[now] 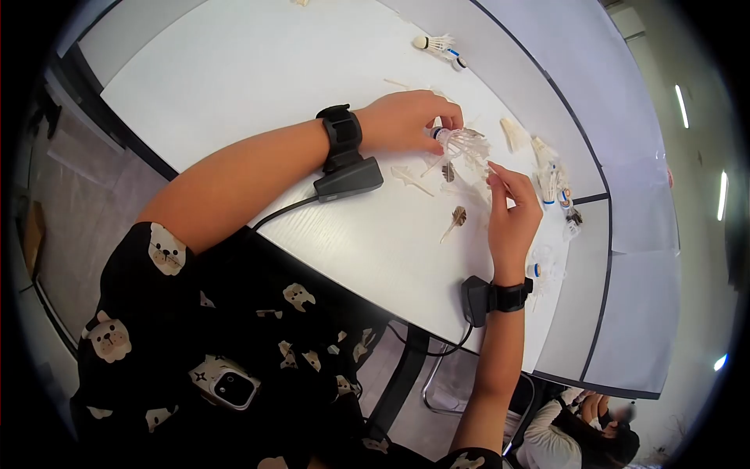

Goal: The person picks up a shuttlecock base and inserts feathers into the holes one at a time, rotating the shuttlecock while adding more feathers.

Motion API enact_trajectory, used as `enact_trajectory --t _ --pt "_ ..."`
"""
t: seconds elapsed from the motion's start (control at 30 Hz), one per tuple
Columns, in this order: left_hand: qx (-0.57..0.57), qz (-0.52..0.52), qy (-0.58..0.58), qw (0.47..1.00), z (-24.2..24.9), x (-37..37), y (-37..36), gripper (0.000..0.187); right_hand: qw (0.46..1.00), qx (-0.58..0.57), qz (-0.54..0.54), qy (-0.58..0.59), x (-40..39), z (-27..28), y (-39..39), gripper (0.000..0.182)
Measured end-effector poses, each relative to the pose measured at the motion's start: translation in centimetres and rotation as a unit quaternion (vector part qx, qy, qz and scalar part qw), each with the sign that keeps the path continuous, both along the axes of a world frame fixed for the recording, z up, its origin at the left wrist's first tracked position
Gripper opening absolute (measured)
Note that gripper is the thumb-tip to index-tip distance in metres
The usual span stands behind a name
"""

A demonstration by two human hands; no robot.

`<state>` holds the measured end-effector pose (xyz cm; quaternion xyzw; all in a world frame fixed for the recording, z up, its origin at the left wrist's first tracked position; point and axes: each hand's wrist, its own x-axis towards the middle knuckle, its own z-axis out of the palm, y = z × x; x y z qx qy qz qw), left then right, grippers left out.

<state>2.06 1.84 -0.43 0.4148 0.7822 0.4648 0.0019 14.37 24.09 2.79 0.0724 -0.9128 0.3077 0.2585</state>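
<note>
My left hand (410, 121) grips a shuttlecock (465, 144) by its base, and its skirt points right, looking worn and ragged. Close to the skirt's open end, my right hand (512, 199) has thumb and fingers pinched together; whatever is between them is too small to make out. Below the shuttlecock lie a dark-tipped loose feather (458, 217) and a pale broken feather (410, 180). Another dark feather piece (448, 172) rests just under the skirt.
Shuttlecocks (433, 42) lie by the far partition (500, 70). More shuttlecocks and feathers (549, 176) are heaped right of my right hand. A blue-banded base (533, 270) lies near my right wrist. A phone (234, 388) rests on my lap. Another person (562, 434) sits beyond the partition.
</note>
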Motion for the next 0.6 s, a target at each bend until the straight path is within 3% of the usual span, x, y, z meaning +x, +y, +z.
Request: enact_trajectory --t 0.2,0.37,0.5,0.6 --pt "0.001 0.001 0.005 1.0 -0.1 -0.1 0.1 0.029 0.987 0.058 -0.039 0.144 0.5 1.1 -1.0 0.02" --pt "-0.007 -0.005 -0.012 1.0 0.5 0.3 -0.2 0.033 0.972 0.095 0.027 0.213 0.7 1.2 -1.1 0.018" --pt "0.0 -0.009 -0.021 1.0 0.7 0.4 -0.1 0.032 0.981 0.021 0.056 0.184 0.6 0.6 -1.4 0.015" --pt "0.005 -0.015 -0.021 1.0 0.6 0.4 0.0 0.03 0.984 -0.116 0.062 0.117 0.9 -0.6 -1.3 0.015"
